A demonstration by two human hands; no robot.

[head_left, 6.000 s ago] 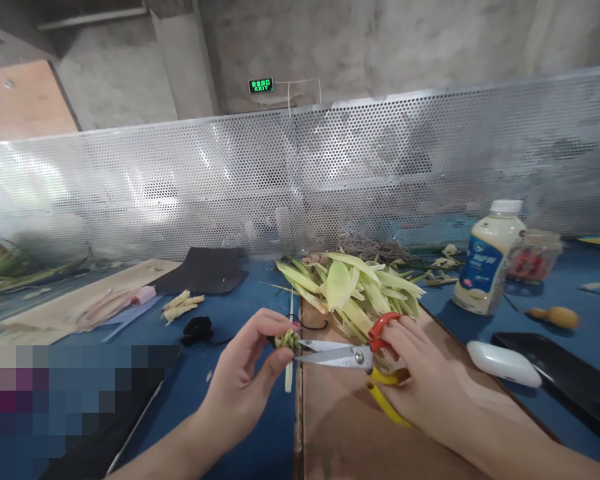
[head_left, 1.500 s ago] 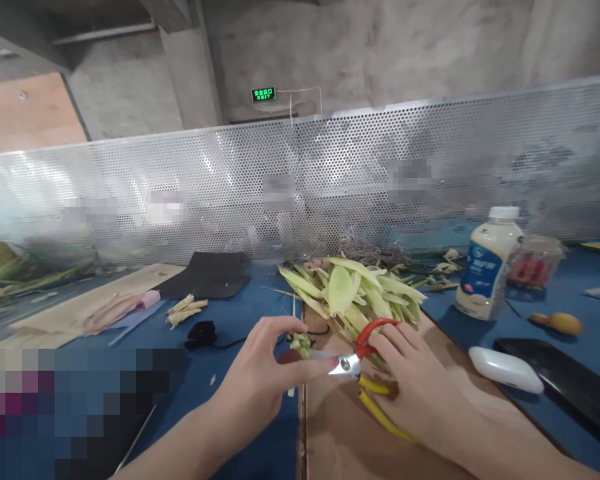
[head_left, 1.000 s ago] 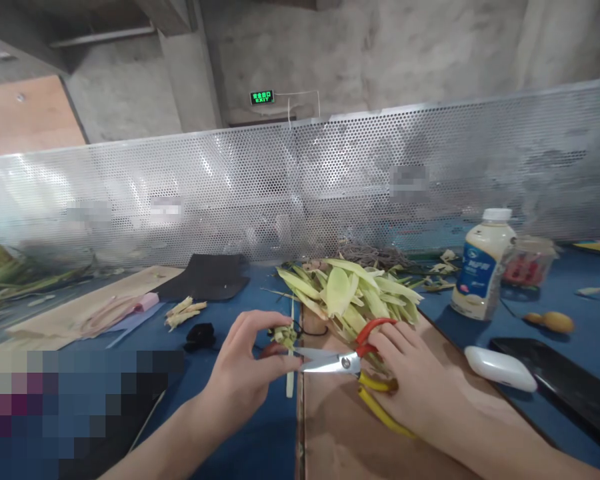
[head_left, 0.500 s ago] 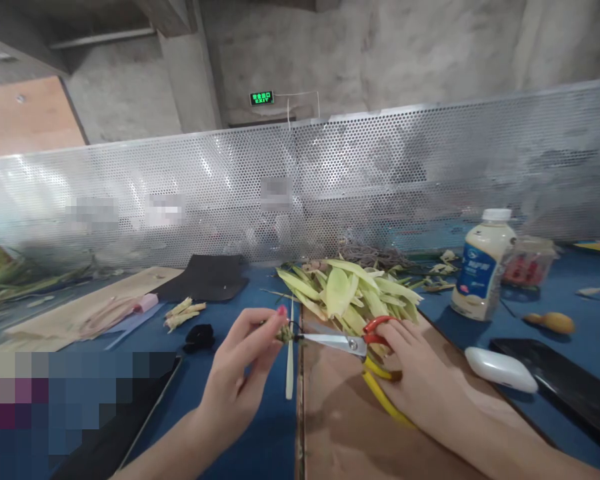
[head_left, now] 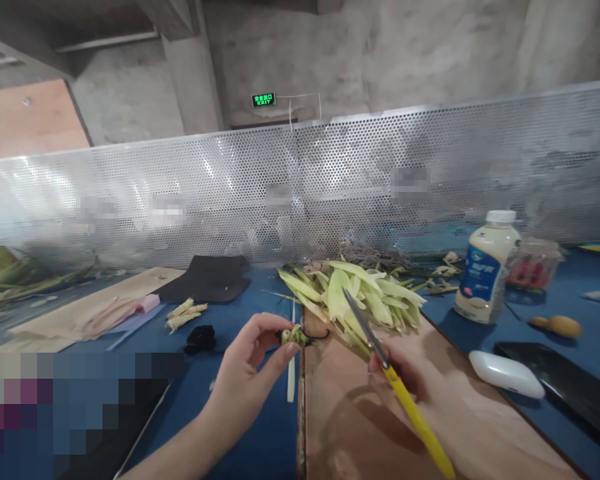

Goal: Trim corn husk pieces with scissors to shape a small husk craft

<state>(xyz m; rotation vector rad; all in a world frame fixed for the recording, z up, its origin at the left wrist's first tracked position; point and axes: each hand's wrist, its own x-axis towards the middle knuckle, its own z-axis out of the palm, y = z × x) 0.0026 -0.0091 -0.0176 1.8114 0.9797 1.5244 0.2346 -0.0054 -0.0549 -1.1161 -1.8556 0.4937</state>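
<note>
While left grip (head_left: pixel 245 383) pinches bundle (head_left: pixel 294 335), scissors (head_left: pixel 391 375) seemingly apart

Dim, flat indoor light; glare streaks the perforated screen (head_left: pixel 105 200) at 9 o'clock, edges bow, scissors (head_left: pixel 405 400) smear slightly.

Leaf pile (head_left: pixel 360 297) on the counter (head_left: pixel 230 320) before the perforated screen (head_left: pixel 300 187), bottle (head_left: pixel 486 267) to its right, board (head_left: pixel 340 413) in front, pouch (head_left: pixel 207 277) and paper sheet (head_left: pixel 80 310) to its left.
</note>
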